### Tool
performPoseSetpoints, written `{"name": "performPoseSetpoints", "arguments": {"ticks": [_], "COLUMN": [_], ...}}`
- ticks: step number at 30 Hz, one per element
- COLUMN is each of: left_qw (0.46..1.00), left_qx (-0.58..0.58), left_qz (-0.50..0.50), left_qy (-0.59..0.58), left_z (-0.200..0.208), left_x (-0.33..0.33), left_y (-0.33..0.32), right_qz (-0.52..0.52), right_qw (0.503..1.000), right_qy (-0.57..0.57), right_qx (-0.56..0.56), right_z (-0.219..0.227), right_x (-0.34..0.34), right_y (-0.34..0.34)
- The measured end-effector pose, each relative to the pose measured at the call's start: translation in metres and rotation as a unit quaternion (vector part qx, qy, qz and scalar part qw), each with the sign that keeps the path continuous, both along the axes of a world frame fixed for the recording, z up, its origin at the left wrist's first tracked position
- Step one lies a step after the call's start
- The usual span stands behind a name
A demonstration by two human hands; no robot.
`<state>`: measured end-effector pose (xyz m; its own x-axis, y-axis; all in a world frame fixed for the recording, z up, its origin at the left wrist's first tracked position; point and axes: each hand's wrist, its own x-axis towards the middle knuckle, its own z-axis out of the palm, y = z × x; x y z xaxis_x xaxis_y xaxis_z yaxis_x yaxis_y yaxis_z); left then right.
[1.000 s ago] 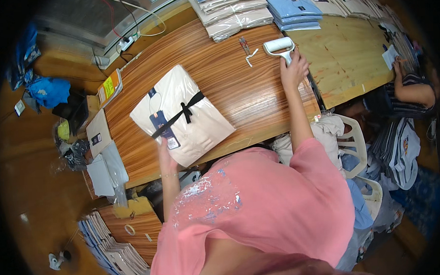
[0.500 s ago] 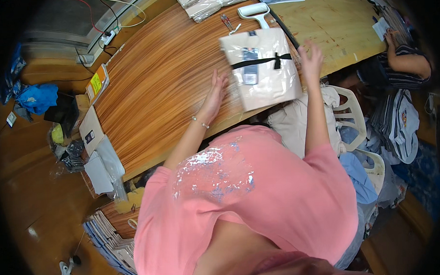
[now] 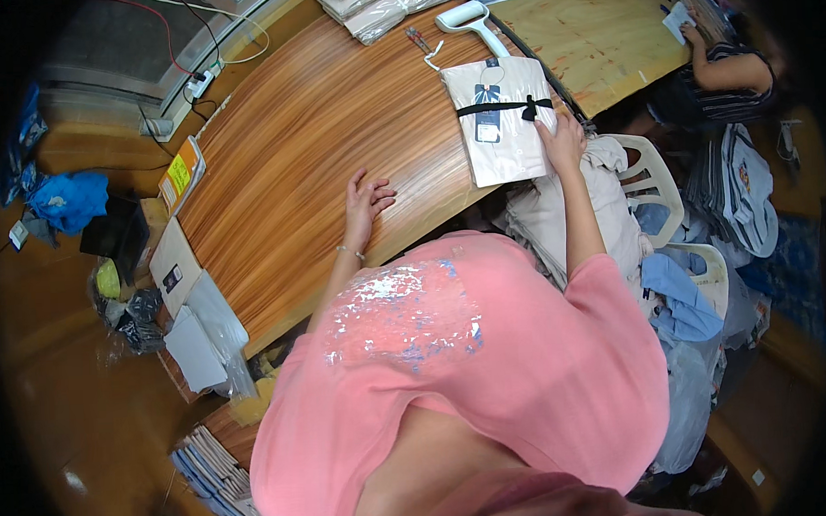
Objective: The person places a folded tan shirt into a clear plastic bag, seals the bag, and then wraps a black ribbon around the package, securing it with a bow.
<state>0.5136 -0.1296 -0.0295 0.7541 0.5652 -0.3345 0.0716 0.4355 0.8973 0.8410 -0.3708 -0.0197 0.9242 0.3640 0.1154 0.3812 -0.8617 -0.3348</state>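
Note:
A folded cream shirt (image 3: 511, 159) lies on the wood-grain table near its front edge. Around it runs a black ribbon tied in a bow (image 3: 531, 108), and a dark hang tag (image 3: 487, 114) lies on its front. My right hand (image 3: 566, 145) is at the shirt's right edge, thumb on top and fingers curled beside the edge; what the fingertips touch is partly hidden. Left of the shirt and apart from it, my left hand (image 3: 368, 207) hovers at the table, empty, its fingers loosely spread.
Behind the shirt lie a white lint roller (image 3: 468, 18) and small red-handled snips (image 3: 417, 39). Wrapped garments (image 3: 386, 9) are stacked at the back. A cloth-laden white chair (image 3: 651, 181) stands at my right; a co-worker's arm (image 3: 729, 69) is at the far right table.
My left hand has drawn away to the left from the shirt. My right hand, raised before, has come down onto its right edge. The shirt, tilted before, now lies flatter.

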Motion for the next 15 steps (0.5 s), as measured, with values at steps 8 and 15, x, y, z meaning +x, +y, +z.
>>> {"name": "performPoseSetpoints", "arguments": {"ticks": [8,15], "left_qw": [0.951,0.930], "left_qx": [-0.260,-0.295], "left_qz": [-0.038,-0.117], "left_qy": [-0.163,-0.183], "left_z": [-0.009,-0.026], "left_x": [-0.015,-0.022], "left_y": [0.030,0.044], "right_qz": [-0.099,-0.056], "right_qw": [0.707,0.756], "right_qy": [0.488,0.333], "right_qx": [0.503,0.560], "right_z": [0.019,0.116], "right_x": [-0.028,-0.055], "right_y": [-0.028,-0.058]}}
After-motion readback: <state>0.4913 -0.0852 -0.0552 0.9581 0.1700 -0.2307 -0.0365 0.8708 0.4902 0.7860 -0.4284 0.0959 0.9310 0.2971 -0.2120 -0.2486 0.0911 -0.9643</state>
